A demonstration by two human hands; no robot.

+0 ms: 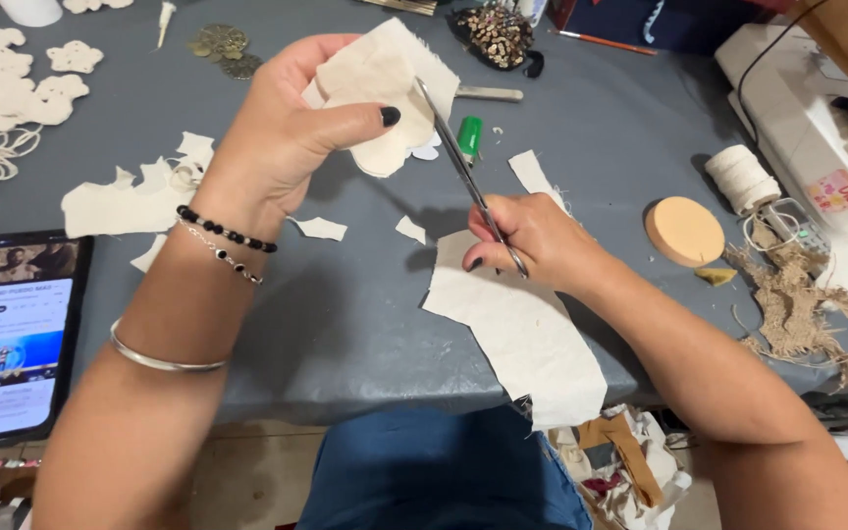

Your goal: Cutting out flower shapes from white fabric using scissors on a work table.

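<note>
The left hand pinches the cream cloth piece above the tabletop's far edge; the right hand, clenched on scissors, angles their blades up-left into it.

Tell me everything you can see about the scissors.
The scissors are slim, with long silvery metal blades. The right hand grips the handles, which are mostly hidden inside it. The blades slant up and to the left above the grey table, their tips meeting the cream fabric piece that the left hand holds up.
</note>
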